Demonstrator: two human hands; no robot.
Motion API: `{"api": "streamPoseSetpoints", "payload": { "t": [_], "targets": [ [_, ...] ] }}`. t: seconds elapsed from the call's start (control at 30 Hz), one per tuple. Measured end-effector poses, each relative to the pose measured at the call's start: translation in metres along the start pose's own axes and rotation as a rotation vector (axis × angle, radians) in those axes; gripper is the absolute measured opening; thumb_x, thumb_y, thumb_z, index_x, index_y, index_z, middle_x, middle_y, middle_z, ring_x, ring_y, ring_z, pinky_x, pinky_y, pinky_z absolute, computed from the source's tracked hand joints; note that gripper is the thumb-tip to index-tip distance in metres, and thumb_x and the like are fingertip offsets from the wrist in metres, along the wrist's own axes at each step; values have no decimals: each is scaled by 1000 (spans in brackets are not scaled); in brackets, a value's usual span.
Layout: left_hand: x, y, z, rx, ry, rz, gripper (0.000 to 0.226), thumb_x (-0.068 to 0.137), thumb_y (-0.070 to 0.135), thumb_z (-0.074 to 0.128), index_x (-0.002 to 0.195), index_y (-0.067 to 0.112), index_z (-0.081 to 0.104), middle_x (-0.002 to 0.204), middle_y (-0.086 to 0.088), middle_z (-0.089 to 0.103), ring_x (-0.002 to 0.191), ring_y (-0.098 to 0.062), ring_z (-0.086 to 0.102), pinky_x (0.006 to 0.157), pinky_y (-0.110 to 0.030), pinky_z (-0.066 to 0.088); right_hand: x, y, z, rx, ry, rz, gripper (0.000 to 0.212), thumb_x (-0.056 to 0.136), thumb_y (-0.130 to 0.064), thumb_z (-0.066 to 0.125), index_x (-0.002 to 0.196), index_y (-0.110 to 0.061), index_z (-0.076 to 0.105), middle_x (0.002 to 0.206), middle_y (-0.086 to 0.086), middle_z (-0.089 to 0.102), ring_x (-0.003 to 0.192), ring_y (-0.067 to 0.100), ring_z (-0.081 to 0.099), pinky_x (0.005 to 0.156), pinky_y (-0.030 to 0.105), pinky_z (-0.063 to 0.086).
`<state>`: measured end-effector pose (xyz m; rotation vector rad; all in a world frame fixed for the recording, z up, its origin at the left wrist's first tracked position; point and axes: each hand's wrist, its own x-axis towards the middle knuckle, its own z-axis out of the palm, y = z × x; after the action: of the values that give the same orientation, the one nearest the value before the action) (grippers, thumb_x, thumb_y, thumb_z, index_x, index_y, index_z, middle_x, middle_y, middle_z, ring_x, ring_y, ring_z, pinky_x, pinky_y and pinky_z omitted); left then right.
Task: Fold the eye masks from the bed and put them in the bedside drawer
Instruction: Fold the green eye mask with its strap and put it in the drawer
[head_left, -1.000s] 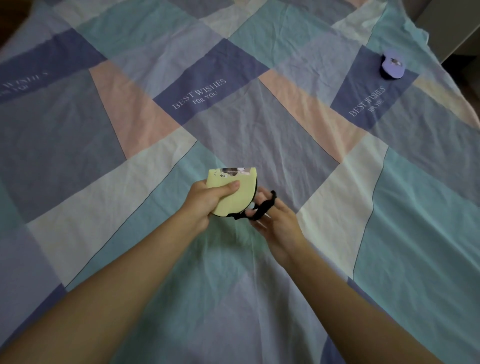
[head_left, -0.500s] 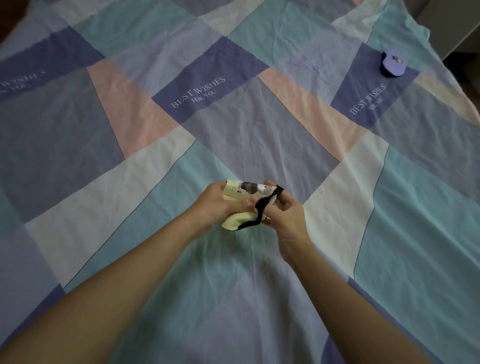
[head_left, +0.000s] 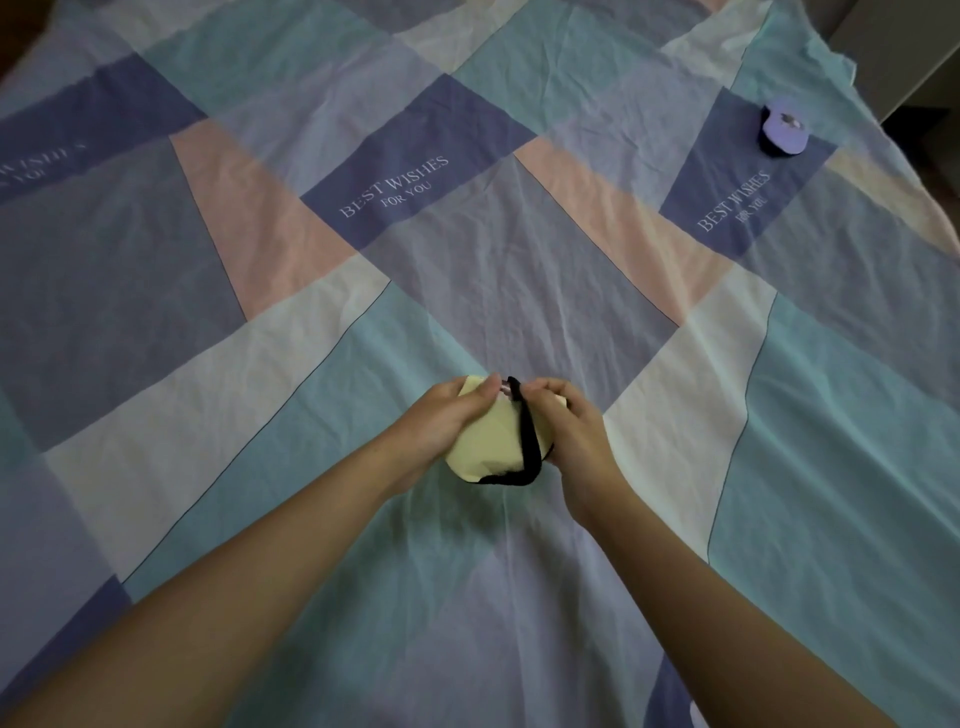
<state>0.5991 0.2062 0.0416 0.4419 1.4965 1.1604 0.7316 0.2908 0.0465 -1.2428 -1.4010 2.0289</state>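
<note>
A pale yellow eye mask (head_left: 491, 444), folded in half, is held just above the bed between both hands. My left hand (head_left: 447, 421) grips its left side, thumb on top. My right hand (head_left: 569, 428) grips its right side and holds the black elastic strap (head_left: 527, 441), which runs across the mask from its top edge down to its lower rim. A second eye mask (head_left: 784, 130), purple and folded, lies on the bed far off at the upper right.
The bed (head_left: 260, 364) is covered by a patchwork sheet in blue, teal, pink and white. Its right edge drops away at the upper right, where pale furniture (head_left: 904, 47) stands beside it.
The mask came down from upright to lying flatter between the hands. My right hand drew the black strap over its top and around it, and both hands moved closer together.
</note>
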Motion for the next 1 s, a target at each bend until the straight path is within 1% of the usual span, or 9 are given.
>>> {"api": "streamPoseSetpoints", "payload": {
  "t": [0.1,0.2,0.27,0.37,0.53,0.6,0.73,0.87,1.0],
  "targets": [
    [0,2,1,-9,86,15,51,70,52,73,110,22,62,102,-6,72,87,-16,70,67,-27,54,0,-2,2,-60,-20,-83,14,82,-21,73,94,-18,66,84,-3,70,79,12,68,67,27,57],
    [3,4,-4,5,128,61,34,73,30,79,104,25,67,95,-2,72,83,-16,70,65,-24,55,-1,-7,6,-272,-36,-203,18,85,-16,68,103,-19,66,103,-2,65,96,16,64,79,31,55],
    [4,9,-6,-7,188,78,25,77,24,77,100,18,70,94,-3,72,82,-17,68,65,-24,54,-5,-12,8,-406,-50,-373,32,82,-4,67,111,-17,62,118,-2,53,110,16,56,88,36,52],
    [7,17,-10,-141,298,78,27,82,22,72,105,10,67,95,-9,70,80,-20,66,66,-28,53,-11,-21,13,-503,-160,-572,42,72,6,73,109,-10,63,128,0,47,117,11,50,79,28,54],
    [1,36,-13,-208,283,65,31,91,28,61,111,4,65,104,-17,69,87,-24,64,76,-35,52,-13,-34,23,-579,-283,-555,40,71,2,78,110,-4,68,135,1,47,122,-5,43,90,21,48],
    [-5,46,-15,-122,300,87,29,93,32,57,110,10,66,108,-13,69,91,-22,64,81,-36,50,-13,-43,26,-593,-284,-527,43,71,-2,79,112,-6,67,136,-4,46,119,-13,41,91,18,47],
    [-29,73,-28,185,380,255,21,94,36,54,107,24,66,105,4,68,95,-12,62,82,-26,47,-14,-71,40,-578,-283,-518,44,71,0,77,113,-10,67,133,-11,46,115,-16,41,87,15,49],
    [-68,106,-49,462,480,394,20,90,35,59,109,31,63,108,12,65,94,-9,63,85,-33,51,-19,-108,57,-538,-302,-503,43,68,-1,80,109,-9,68,128,-10,51,108,-4,53,85,8,46],
    [-124,143,-77,910,682,397,39,83,45,62,120,38,52,126,17,55,109,-8,56,86,-31,45,-38,-149,71,-522,-326,-512,44,67,0,80,109,-9,69,128,-4,53,105,4,57,79,3,43]
  ]
}}
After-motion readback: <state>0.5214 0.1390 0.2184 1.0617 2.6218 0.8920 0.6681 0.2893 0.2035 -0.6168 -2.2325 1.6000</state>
